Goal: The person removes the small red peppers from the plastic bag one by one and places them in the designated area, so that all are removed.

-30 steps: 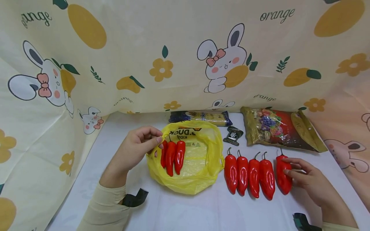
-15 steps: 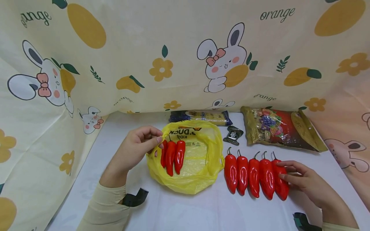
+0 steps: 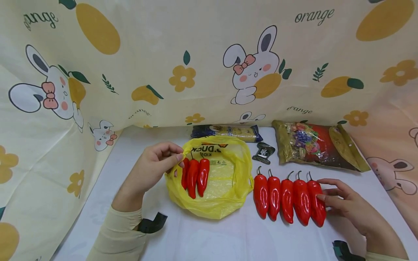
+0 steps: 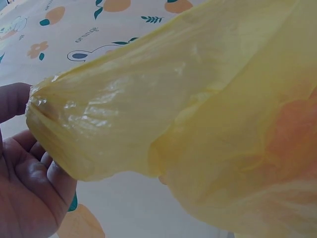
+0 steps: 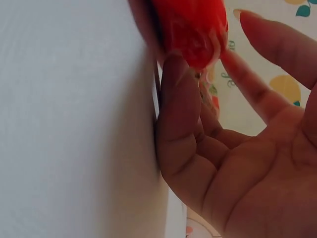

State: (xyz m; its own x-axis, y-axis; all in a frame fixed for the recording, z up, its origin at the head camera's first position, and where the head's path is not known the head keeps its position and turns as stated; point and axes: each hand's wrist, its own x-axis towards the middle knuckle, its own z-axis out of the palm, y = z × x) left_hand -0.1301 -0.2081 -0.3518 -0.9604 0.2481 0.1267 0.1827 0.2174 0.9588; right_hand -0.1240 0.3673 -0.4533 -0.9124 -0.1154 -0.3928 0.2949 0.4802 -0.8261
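Observation:
At the left rim of a yellow plastic bag (image 3: 225, 203), my left hand (image 3: 151, 170) pinches the film between thumb and fingers. The left wrist view shows the bag (image 4: 129, 114) stretched away from those fingertips. Three red chili peppers (image 3: 203, 177) lie inside the bag, the leftmost partly hidden. To its right, several more red peppers (image 3: 287, 201) lie side by side, stems away from me. My right hand (image 3: 356, 208) is at the row's rightmost pepper (image 3: 316, 204), fingertips against its right side. In the right wrist view the thumb stands apart from the red pepper (image 5: 193, 29).
Behind the bag lies a long blue-ended packet (image 3: 241, 134), with a small dark wrapped packet (image 3: 263, 153) beside it. A large gold and red food bag (image 3: 320, 146) lies at the back right. A printed cloth (image 3: 202, 54) hangs behind the white table (image 3: 202, 239).
My right hand has moved the rightmost pepper left against the row, and its fingers have since drawn slightly off to the right. The left hand keeps its place on the bag.

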